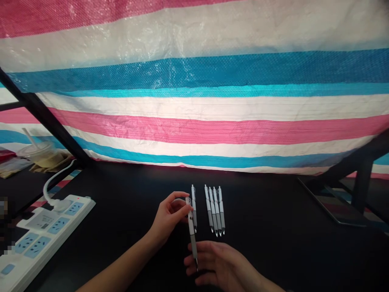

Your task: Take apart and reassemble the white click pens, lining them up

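A white and grey retractable pen (192, 233) is pinched near its clip end between the thumb and fingers of my left hand (172, 211). It slants with its tip pointing down towards me. My right hand (220, 263) is open, its fingers apart behind the pen's grey grip and tip; whether they touch it I cannot tell. A similar pen (194, 211) lies just right of my left fingers, partly hidden by them. Further right, several matching pens (215, 211) lie side by side on the black table (258, 211), tips towards me.
A white power strip (39, 247) with a plugged-in adapter and cable lies at the left. A dark flat device (331, 202) sits at the right beside a black frame leg (361, 182). A lidded cup (44, 154) stands far left. Striped sheeting (194, 129) hangs behind.
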Demonstrator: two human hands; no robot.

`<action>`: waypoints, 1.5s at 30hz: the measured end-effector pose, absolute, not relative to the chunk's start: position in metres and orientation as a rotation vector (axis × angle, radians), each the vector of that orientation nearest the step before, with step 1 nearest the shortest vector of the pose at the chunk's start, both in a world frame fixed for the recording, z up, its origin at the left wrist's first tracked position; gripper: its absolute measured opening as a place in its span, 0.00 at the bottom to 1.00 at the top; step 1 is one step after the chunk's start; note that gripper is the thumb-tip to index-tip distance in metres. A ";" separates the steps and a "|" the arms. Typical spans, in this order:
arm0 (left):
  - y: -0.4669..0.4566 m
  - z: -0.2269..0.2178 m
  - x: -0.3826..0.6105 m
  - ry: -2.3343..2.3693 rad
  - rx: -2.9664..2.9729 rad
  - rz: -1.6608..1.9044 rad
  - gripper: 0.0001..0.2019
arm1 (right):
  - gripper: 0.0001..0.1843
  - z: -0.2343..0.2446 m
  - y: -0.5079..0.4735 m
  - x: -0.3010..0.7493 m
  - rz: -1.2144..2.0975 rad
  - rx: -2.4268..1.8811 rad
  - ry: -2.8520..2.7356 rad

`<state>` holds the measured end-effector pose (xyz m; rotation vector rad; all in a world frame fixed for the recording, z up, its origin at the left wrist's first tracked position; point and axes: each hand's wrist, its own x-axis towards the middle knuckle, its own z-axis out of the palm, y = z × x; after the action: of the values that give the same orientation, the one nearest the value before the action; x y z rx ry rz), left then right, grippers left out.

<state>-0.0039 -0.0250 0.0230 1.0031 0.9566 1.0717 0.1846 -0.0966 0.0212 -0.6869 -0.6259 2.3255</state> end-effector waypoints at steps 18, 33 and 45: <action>-0.020 0.021 -0.008 0.969 0.950 1.107 0.18 | 0.24 0.020 -0.096 0.184 2.337 -0.720 -0.602; 0.012 0.020 -0.014 1.108 1.142 1.050 0.23 | 0.20 0.014 -0.097 0.186 2.354 -0.735 -0.808; 0.014 0.008 0.000 1.334 1.513 1.023 0.24 | 0.18 0.021 -0.098 0.193 2.057 -0.839 -1.466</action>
<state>-0.0001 0.0136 0.0081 1.5129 1.3338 1.0228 0.1925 -0.0982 0.0210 -0.8390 -1.4662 2.0566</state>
